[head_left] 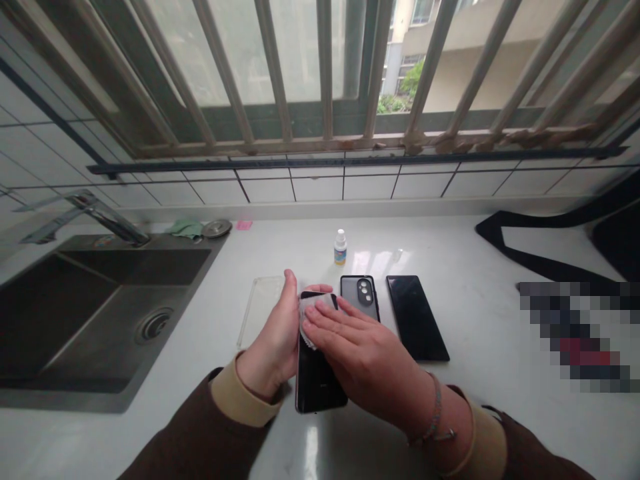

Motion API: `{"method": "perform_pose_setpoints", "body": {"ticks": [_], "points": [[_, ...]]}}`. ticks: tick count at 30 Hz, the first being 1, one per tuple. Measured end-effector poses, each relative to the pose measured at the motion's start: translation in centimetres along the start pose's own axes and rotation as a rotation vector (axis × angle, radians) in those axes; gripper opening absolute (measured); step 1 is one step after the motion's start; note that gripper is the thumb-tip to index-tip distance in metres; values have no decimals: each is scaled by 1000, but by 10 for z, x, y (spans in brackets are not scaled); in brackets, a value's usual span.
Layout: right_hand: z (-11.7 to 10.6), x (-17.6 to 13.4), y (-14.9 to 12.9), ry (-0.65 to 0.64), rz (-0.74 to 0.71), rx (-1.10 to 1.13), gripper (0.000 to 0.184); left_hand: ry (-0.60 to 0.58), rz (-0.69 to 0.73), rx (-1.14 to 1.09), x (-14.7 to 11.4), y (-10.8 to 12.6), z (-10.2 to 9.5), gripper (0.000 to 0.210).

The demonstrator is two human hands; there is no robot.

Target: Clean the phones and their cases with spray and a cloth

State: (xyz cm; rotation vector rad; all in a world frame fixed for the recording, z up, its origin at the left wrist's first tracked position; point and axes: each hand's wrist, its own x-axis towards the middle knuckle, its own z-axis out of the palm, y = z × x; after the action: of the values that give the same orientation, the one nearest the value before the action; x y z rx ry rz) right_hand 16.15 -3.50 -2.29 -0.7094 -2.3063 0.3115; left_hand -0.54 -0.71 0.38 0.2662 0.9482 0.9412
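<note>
White countertop [295,250] below a barred window [326,73], tiled wall [320,190] between. Metal sink [95,333] let in at the left end, faucet [113,217] at its back edge; green cloth [187,229] and round metal lid [217,229] at its back right corner, pink slip [244,225] just beside, along the countertop's back edge. Left hand [280,333] closed round a dark phone [323,393], thumb up at its left side. Right hand [363,343] flat, fingers together, holding a white wipe [311,333] against the phone's far half. Phone sits in the hands, mid-width, toward the countertop's front edge. Clear case [259,303] left of the hands, black-rimmed case [353,300] partly behind the right hand, dark slab-like device [417,317] right of that. Small white bottle [341,245] upright, nearer the back edge. Black strap [545,219] at the back right corner, pixelated patch near the right edge, contents can't tell
</note>
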Motion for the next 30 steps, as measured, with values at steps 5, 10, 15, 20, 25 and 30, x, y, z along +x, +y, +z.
{"method": "perform_pose_setpoints", "body": {"ticks": [5,10,15,20,25,30], "points": [[-1,-1,-12,-136,-127,156,36,137,130,31,-1,19,-1,60],[-2,0,-15,-112,-193,121,36,207,121,-59,-3,34,1,67],[-4,2,-11,-55,-238,-5,36,138,-6,-97,-5,34,0,87],[-3,3,-8,47,-249,-159,38,1,-34,-127,-11,23,7,87],[2,2,-3,70,-154,-230,45,-26,6,-150,-9,10,10,71],[3,0,1,14,-166,-220,42,71,70,-192,-1,11,5,69]]}}
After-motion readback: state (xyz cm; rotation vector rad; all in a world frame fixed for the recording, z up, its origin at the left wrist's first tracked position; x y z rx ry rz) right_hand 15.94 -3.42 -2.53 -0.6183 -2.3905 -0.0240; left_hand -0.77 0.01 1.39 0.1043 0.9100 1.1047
